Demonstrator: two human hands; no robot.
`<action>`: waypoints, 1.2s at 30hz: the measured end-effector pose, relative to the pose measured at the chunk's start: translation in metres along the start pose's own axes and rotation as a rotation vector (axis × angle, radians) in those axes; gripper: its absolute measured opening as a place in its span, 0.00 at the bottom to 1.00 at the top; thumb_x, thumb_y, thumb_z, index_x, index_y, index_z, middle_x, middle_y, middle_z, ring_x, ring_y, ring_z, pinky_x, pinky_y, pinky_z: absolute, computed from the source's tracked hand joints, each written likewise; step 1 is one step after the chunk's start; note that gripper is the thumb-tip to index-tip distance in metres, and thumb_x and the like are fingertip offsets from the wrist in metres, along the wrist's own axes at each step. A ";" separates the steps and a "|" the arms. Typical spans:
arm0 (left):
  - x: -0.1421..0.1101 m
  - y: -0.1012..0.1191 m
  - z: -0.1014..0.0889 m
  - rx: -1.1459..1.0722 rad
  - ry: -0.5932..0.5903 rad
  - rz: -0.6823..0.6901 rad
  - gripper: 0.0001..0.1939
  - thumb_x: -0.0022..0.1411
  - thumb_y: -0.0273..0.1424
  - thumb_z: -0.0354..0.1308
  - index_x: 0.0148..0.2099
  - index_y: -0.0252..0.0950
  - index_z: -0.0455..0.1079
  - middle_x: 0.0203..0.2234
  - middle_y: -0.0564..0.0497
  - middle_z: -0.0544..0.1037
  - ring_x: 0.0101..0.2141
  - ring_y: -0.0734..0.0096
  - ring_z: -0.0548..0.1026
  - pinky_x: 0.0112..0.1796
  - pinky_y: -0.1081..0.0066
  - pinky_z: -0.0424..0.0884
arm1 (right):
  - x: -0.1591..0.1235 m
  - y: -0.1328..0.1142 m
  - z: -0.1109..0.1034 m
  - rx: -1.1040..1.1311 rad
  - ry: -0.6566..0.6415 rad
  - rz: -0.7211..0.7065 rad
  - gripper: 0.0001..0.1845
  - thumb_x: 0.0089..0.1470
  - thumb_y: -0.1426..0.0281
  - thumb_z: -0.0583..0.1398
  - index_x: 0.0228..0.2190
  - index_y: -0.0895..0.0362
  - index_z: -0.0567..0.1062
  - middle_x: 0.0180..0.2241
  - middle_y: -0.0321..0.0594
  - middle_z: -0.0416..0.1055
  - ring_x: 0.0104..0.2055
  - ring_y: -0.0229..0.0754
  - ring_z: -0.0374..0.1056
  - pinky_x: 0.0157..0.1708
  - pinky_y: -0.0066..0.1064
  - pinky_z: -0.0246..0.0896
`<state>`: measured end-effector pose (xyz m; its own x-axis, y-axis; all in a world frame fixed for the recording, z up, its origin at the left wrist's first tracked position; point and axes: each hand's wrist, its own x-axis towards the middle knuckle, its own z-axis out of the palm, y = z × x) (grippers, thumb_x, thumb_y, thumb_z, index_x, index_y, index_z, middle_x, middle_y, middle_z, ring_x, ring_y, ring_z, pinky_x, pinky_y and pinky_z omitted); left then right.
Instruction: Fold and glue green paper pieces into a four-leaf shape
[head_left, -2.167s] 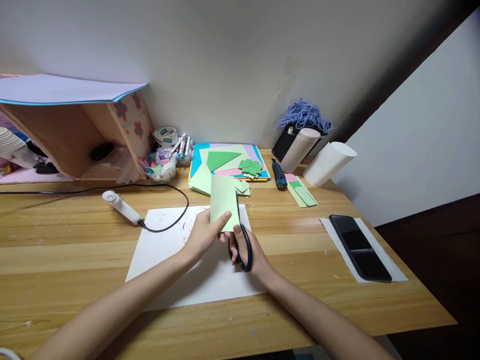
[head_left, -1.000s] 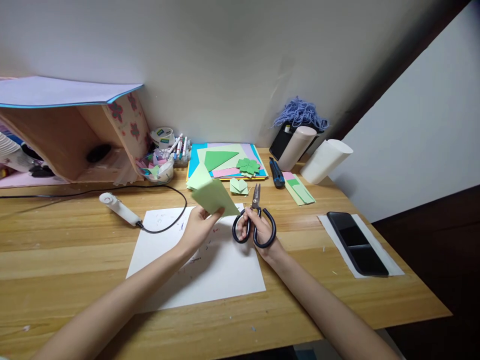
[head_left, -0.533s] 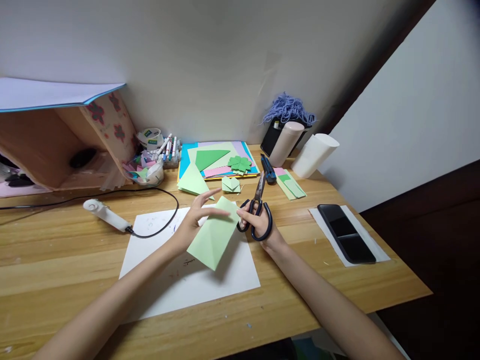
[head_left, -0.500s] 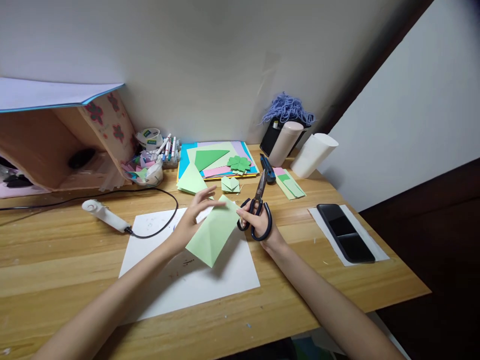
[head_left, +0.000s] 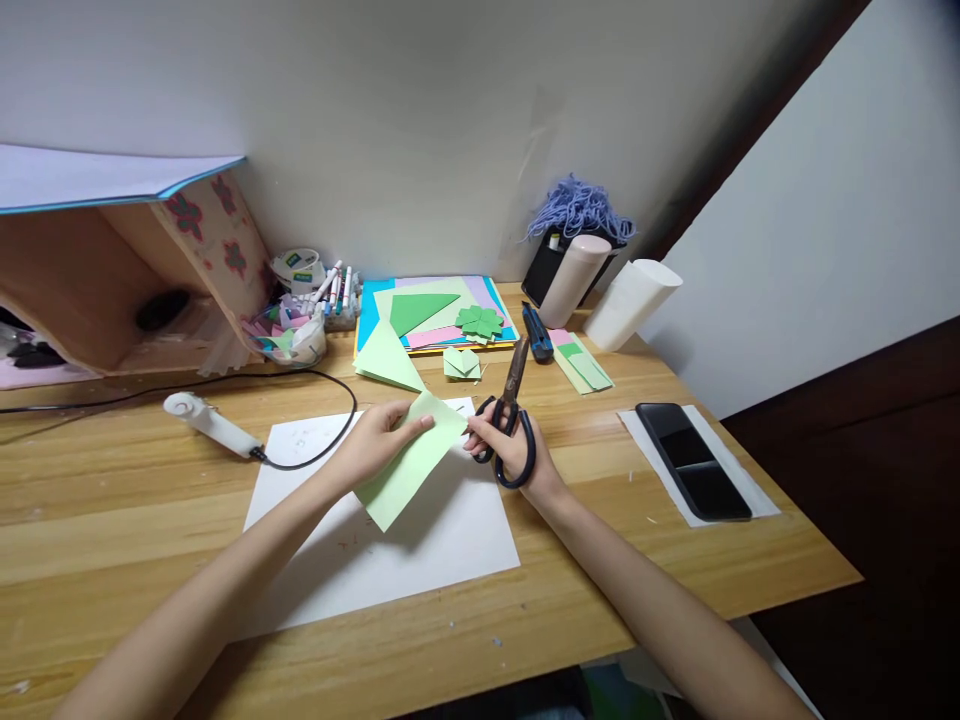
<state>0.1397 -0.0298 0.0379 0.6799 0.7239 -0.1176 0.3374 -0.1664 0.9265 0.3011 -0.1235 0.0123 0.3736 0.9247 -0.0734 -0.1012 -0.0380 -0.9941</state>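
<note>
The left hand [head_left: 373,447] pinches the light green paper [head_left: 409,460] above the white sheet [head_left: 420,545] on the tabletop [head_left: 112,500]. The right hand [head_left: 510,455] has its grip around the scissors [head_left: 510,420], blades seemingly closed and pointing away. No cut is visible in the paper; cutting remains.

The desk [head_left: 675,560] is pale wood with visible grain and a soft sheen. On it lies a matt white paper sheet [head_left: 420,550]. The light green paper [head_left: 409,465] looks smooth and matt, with creases. The scissors [head_left: 510,420] have dull, dark metal blades and glossy black plastic handles. The phone [head_left: 694,460] has a glossy black face. The blue yarn [head_left: 581,205] looks fuzzy.
</note>
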 end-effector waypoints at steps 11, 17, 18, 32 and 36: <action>0.006 0.000 -0.041 0.407 0.114 0.157 0.21 0.59 0.44 0.45 0.21 0.35 0.60 0.16 0.55 0.60 0.20 0.75 0.56 0.22 0.75 0.51 | -0.018 0.009 -0.003 0.038 -0.597 0.281 0.37 0.44 0.38 0.42 0.30 0.58 0.65 0.17 0.33 0.61 0.18 0.35 0.63 0.20 0.27 0.62; 0.004 0.005 -0.054 0.554 0.087 0.187 0.22 0.60 0.43 0.42 0.22 0.34 0.61 0.17 0.55 0.61 0.21 0.75 0.57 0.24 0.74 0.50 | -0.028 0.003 0.002 -0.079 -0.676 0.273 0.36 0.44 0.38 0.42 0.28 0.58 0.63 0.16 0.30 0.56 0.16 0.32 0.58 0.18 0.25 0.59; 0.004 0.005 -0.054 0.561 0.074 0.180 0.22 0.60 0.43 0.42 0.23 0.34 0.62 0.17 0.55 0.62 0.21 0.75 0.58 0.24 0.74 0.51 | -0.028 0.003 0.002 -0.088 -0.685 0.271 0.36 0.44 0.38 0.42 0.28 0.58 0.63 0.16 0.30 0.56 0.16 0.32 0.58 0.17 0.25 0.58; 0.004 0.006 -0.051 0.549 0.012 0.162 0.23 0.61 0.44 0.41 0.27 0.33 0.65 0.23 0.52 0.71 0.24 0.74 0.63 0.26 0.75 0.55 | -0.026 0.013 0.000 -0.154 -0.716 0.220 0.35 0.45 0.39 0.41 0.29 0.58 0.62 0.16 0.29 0.55 0.15 0.31 0.56 0.16 0.24 0.56; 0.005 0.006 -0.051 0.547 0.012 0.160 0.23 0.61 0.44 0.40 0.26 0.33 0.64 0.22 0.52 0.70 0.24 0.74 0.62 0.26 0.75 0.55 | -0.026 0.013 0.000 -0.171 -0.705 0.209 0.34 0.46 0.39 0.41 0.28 0.58 0.61 0.16 0.28 0.54 0.15 0.30 0.54 0.16 0.24 0.56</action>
<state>0.1119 0.0065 0.0610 0.7436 0.6684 0.0163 0.5213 -0.5949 0.6119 0.2899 -0.1482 0.0015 -0.3221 0.9130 -0.2505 0.0609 -0.2440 -0.9679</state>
